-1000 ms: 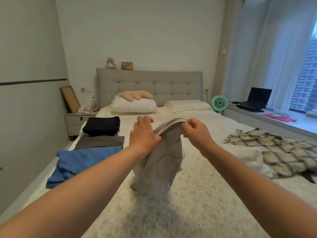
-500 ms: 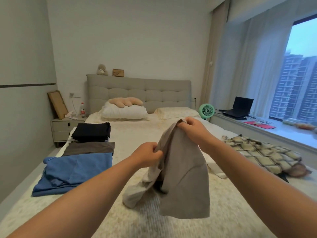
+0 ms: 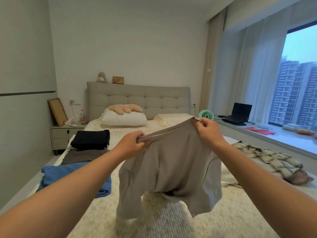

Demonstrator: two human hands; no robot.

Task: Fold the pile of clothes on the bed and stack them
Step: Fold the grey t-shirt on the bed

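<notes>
Head view: a grey garment (image 3: 173, 170) was held up above the bed (image 3: 154, 224) by its upper band; the left hand (image 3: 132, 146) was clenched on the band's left end, fingers curled over the fabric; the right hand (image 3: 208, 133) was pinched on the band's right end, held higher than the left; the band was stretched between the two hands, and the two short legs of the garment hung loosely over the cream bedspread. On the left side of the bed a folded blue garment (image 3: 75, 177) was laid nearest the camera; a folded dark grey garment (image 3: 82, 156) was laid just beyond it; a folded black stack (image 3: 91, 140) was set beyond that, toward the pillows (image 3: 123, 118). On the right side a plaid garment (image 3: 267, 160) was left unfolded in a heap, with a white piece (image 3: 228, 177) beside it, partly hidden by the right forearm. A laptop (image 3: 237, 113) and a small green fan (image 3: 206, 115) were seen on the window ledge.
</notes>
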